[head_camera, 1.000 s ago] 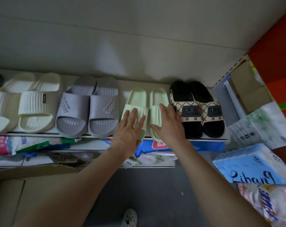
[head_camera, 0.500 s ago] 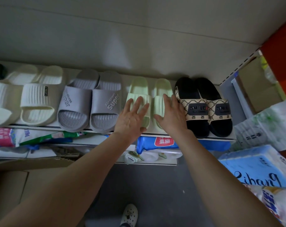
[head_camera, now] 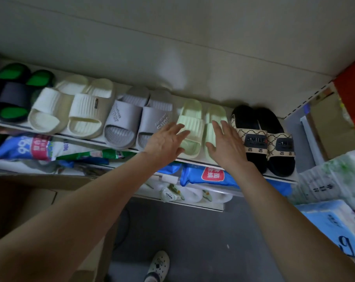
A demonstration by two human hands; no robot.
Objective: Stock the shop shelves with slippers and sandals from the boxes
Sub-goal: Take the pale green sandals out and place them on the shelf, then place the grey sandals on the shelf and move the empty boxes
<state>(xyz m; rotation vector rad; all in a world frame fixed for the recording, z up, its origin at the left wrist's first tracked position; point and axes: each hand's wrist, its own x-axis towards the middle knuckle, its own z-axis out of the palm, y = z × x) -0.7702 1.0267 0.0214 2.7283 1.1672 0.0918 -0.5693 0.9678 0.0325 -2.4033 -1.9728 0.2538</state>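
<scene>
1. Head view: a pale green pair of slippers (head_camera: pixel 193 123) sits side by side on the upper shelf (head_camera: pixel 195 161), toes at the front edge and heels to the wall, apparently so shoppers see the straps.
2. The left hand (head_camera: pixel 164 142) and right hand (head_camera: pixel 227 147) are spread flat, one over each slipper, gripping nothing. They are likely squaring the pair, but actual contact cannot be told.
3. The pair fills the slot between a grey pair (head_camera: pixel 136 123) and a black patterned pair (head_camera: pixel 262 139), keeping the row tight. A cream pair (head_camera: pixel 71 110) lies further left.

Left hand (head_camera: pixel 165 142) and right hand (head_camera: pixel 226 145) reach forward, fingers spread.
</scene>
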